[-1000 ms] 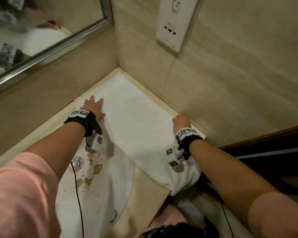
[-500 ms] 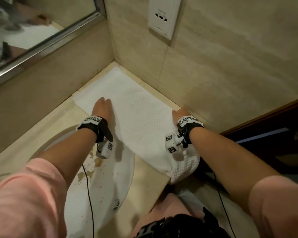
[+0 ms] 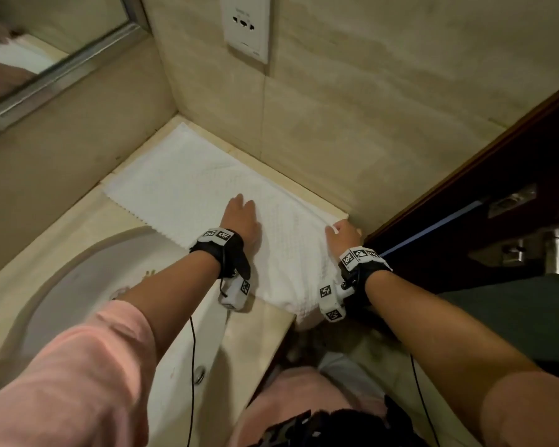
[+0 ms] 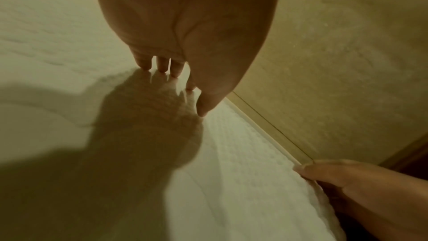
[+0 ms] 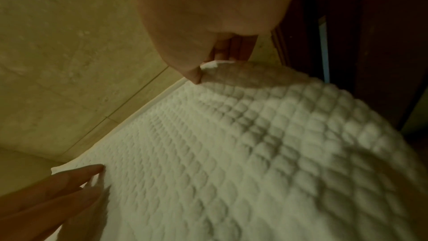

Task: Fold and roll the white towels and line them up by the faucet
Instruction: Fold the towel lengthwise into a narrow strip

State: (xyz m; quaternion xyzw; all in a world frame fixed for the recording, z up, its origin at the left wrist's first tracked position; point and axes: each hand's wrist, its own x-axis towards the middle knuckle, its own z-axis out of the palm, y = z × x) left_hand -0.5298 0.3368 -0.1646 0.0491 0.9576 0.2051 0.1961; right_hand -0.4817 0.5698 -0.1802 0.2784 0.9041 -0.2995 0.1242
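Observation:
A white waffle-weave towel [image 3: 181, 185] lies spread flat on the beige counter in the wall corner, and its near end hangs over the counter's front edge. My left hand [image 3: 241, 211] rests flat on the towel's middle with straight fingers [image 4: 162, 65] touching the cloth. My right hand [image 3: 341, 229] is at the towel's wall-side edge near the counter's end. There its thumb and fingers [image 5: 220, 52] pinch the hem and lift it a little off the towel [image 5: 208, 153]. No faucet is in view.
A white sink basin [image 3: 88, 285] with brown stains sits left of the towel. A mirror [image 3: 29, 59] covers the left wall, and a socket plate [image 3: 246, 27] hangs on the far wall. A dark door [image 3: 497, 204] stands right of the counter's end.
My left hand has slid along the towel from its far left edge to its middle. My right hand, which lay on the wall-side edge, now pinches and lifts the hem.

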